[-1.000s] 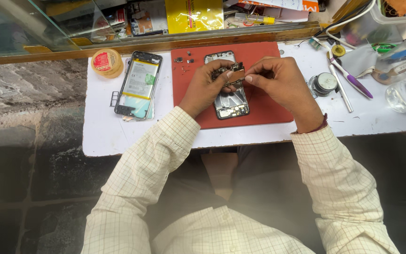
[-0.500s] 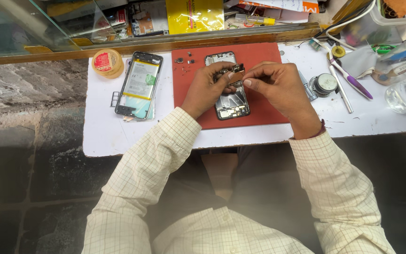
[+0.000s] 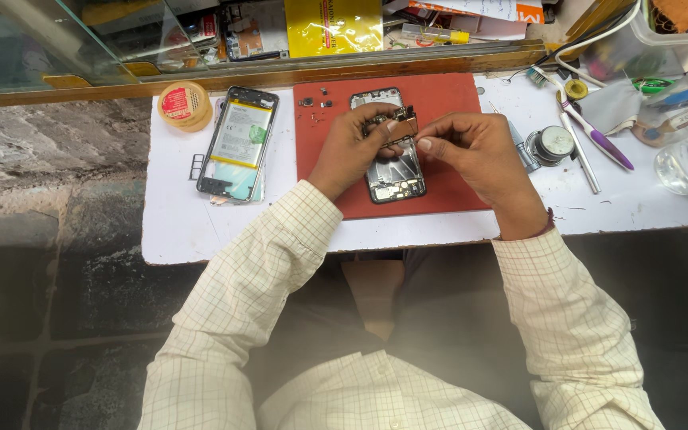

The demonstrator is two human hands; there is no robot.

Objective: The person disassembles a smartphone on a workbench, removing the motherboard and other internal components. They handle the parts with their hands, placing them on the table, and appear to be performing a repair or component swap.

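White and cluttered, the bench runs below a wooden rail and a pane of glass, with dark stone floor to the left of it. On its red mat lies an opened phone, back cover off, its dark frame showing metal shields and small parts inside, long axis pointing away from the person. Just above its upper half the two hands meet over a small board, brownish with dark chips, held tilted off the phone. The left hand pinches the board's left edge between thumb and fingers; the right hand closes its thumb and forefinger on the right edge, so both are clamped on the same piece, fingertips nearly touching. A few tiny screws sit on the mat near its top left corner. Left of the mat, well apart from the hands, a second phone lies open with its pale battery showing, and a round yellow tin stands just beyond it. Right of the mat are a round metal pot, a purple-handled brush and a grey cloth. Cream checked sleeves cover both forearms.
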